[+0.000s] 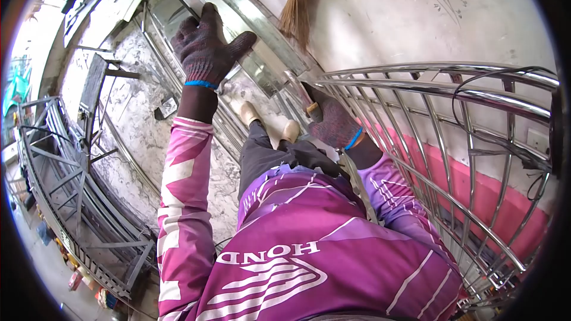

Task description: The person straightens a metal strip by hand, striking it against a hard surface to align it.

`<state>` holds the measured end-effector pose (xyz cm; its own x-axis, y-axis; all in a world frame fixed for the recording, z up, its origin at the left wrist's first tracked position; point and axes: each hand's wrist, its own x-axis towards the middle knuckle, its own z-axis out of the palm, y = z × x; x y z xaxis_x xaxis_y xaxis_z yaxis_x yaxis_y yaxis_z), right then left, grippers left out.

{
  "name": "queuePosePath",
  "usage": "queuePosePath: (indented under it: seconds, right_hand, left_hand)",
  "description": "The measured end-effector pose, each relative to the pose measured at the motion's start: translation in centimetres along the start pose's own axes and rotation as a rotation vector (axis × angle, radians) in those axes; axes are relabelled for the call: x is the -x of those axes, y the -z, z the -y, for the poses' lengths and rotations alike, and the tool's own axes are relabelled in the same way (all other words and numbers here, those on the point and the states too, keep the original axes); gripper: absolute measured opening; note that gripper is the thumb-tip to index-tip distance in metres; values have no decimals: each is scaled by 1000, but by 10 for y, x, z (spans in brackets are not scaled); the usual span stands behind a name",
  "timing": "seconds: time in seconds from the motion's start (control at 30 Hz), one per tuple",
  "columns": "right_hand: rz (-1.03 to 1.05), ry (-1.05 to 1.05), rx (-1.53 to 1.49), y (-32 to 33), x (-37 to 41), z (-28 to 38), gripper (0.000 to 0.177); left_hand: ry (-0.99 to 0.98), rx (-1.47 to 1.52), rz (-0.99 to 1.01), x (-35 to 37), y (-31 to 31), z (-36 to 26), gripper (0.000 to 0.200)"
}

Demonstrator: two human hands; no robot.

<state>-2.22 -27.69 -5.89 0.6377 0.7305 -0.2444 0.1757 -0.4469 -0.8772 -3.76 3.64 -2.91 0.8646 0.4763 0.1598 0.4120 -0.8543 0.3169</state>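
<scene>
My left hand [208,47], in a dark knitted glove with a blue cuff, is spread with its fingers apart over a glass panel [238,24] in a metal frame. On the right, my right hand [334,120], gloved the same way, is closed around a tool [310,107] with a wooden part and a metallic end, beside the lower edge of the framed panel. Part of the tool is hidden by the hand. My feet in light shoes [290,131] stand on the floor between the hands.
A shiny tubular metal railing [434,89] runs along the right. A straw brush [296,12] hangs by the white wall [499,18]. Metal racks [65,196] with long bars stand at the left. More metal strips lie across the marbled floor [140,119].
</scene>
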Motion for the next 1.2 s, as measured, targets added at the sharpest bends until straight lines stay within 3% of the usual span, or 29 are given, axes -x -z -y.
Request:
queuePosePath:
  seconds: [0.17,0.23,0.3,0.37,0.6,0.83,0.9,1.0,1.2]
  right_hand:
    - [70,25,-36,6,-4,-8,84]
    - [76,41,-58,7,-6,-8,84]
    - [79,47,-84,4,-5,-16,83]
    - [30,209,-17,-2,-6,-18,85]
    - [88,74,-21,1,-4,-14,87]
    - [45,115,6,1,-2,-13,89]
    - [86,0,-50,7,-1,-7,89]
    - [67,35,27,10,0,-3,90]
    - [99,-6,47,11,-5,2,91]
  left_hand:
    - [19,23,19,0,4,-1,111]
    - [-36,-110,-137,0,-11,5,109]
    - [-29,-78,-141,0,-16,8,110]
    - [-48,-82,-116,-2,-10,6,111]
    - [-2,-58,-88,0,-13,8,114]
    - [38,-60,-31,1,-12,6,117]
    - [40,-50,-31,1,-11,5,116]
    - [58,-33,20,1,-2,0,113]
    - [-16,-42,-69,0,-11,7,108]
